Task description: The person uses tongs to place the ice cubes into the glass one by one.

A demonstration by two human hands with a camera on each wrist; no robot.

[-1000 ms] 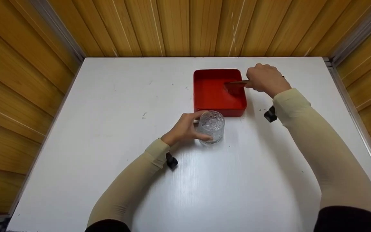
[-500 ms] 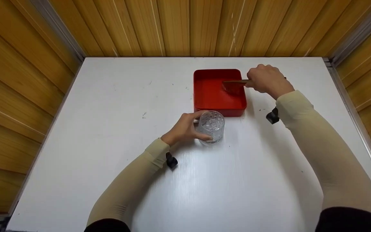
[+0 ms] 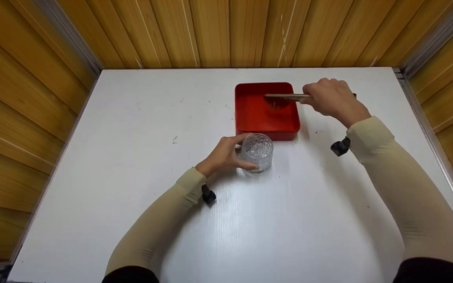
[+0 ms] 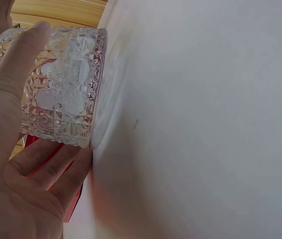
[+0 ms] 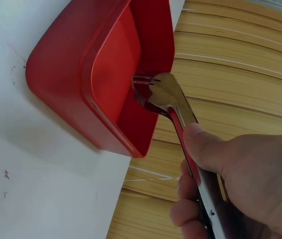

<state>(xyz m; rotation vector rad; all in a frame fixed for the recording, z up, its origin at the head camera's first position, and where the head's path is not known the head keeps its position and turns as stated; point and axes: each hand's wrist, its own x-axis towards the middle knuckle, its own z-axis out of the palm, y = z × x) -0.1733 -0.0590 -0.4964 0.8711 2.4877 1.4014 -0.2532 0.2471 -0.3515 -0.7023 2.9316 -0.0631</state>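
Note:
My left hand holds a clear cut-pattern glass upright on the white table, just in front of a square red box. In the left wrist view, the thumb lies across the side of the glass and the other fingers reach behind it. Metal tongs are gripped in my right hand at the box's right side. Their fork-like tips reach over the rim into the box. Seen from the right wrist, the tong ends sit close together; I cannot tell whether anything is between them.
The white table carries small dark marks. Wood-plank panels rise along its back, left and right sides. A small black wrist camera hangs under the right cuff, and another under the left.
The right hand has shifted slightly right, with its forearm swinging outward. The tongs have lifted and now lie more level over the box. My left hand and the glass stay put.

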